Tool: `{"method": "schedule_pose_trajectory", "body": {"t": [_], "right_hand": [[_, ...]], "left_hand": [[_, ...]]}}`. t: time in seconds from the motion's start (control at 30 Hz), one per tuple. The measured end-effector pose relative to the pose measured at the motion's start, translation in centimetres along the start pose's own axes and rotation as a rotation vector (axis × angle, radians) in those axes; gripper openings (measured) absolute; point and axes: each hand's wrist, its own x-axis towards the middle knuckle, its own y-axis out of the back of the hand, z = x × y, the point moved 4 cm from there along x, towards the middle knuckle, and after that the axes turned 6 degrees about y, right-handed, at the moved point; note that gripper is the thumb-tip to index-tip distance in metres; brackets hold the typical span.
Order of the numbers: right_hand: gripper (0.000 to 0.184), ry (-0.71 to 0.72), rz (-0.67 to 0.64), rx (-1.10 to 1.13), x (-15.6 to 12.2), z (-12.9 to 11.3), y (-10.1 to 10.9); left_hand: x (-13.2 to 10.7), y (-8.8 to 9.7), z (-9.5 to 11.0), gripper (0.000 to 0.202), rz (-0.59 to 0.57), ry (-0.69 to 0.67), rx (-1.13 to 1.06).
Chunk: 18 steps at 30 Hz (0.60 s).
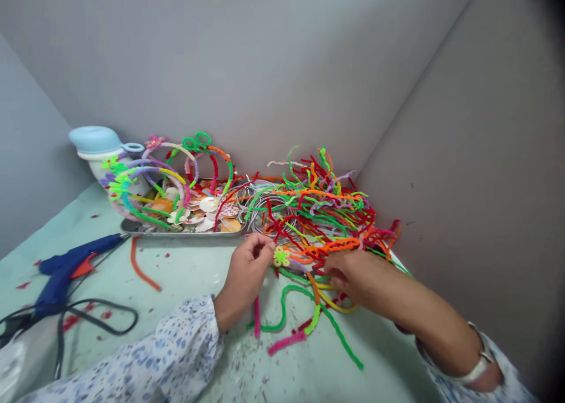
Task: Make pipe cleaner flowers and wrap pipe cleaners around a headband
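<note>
My left hand (245, 273) is closed in a pinch on a small yellow and green pipe-cleaner flower (281, 256), which sits on a wrapped, multicoloured hoop that runs toward my right hand. My right hand (353, 276) rests knuckles up at the edge of a big tangle of coloured pipe cleaners (322, 215); its fingers curl down onto the strands, and what they grip is hidden. Loose green (339, 332), pink (286, 342) and yellow pieces lie on the table just under both hands.
A metal tray (185, 231) at the back holds seashells and several pipe-cleaner-wrapped hoops (150, 185). A pale blue lidded pot (97, 147) stands behind it. A blue glue gun (66, 267) with a black cord lies at the left. An orange strand (141, 270) lies nearby. Grey walls close in at the back and right.
</note>
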Motion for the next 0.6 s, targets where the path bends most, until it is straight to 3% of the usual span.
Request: {"method": "schedule_pose_trajectory", "body": {"t": [0.2,0.4,0.6], "right_hand": [[0.020,-0.097,-0.046,0.071,-1.3,1.6,-1.6],[0.013,0.024,-0.004,-0.045,-1.3,1.0,-2.8],[0.018,0.070,0.011,-0.060,-0.8,0.8,-3.3]], "left_hand": [[-0.1,0.0,-0.3,0.017,-0.012,-0.011,0.005],[-0.2,-0.1,-0.6,0.017,-0.004,-0.008,0.018],[-0.1,-0.1,-0.8,0.017,-0.004,-0.013,0.021]]}}
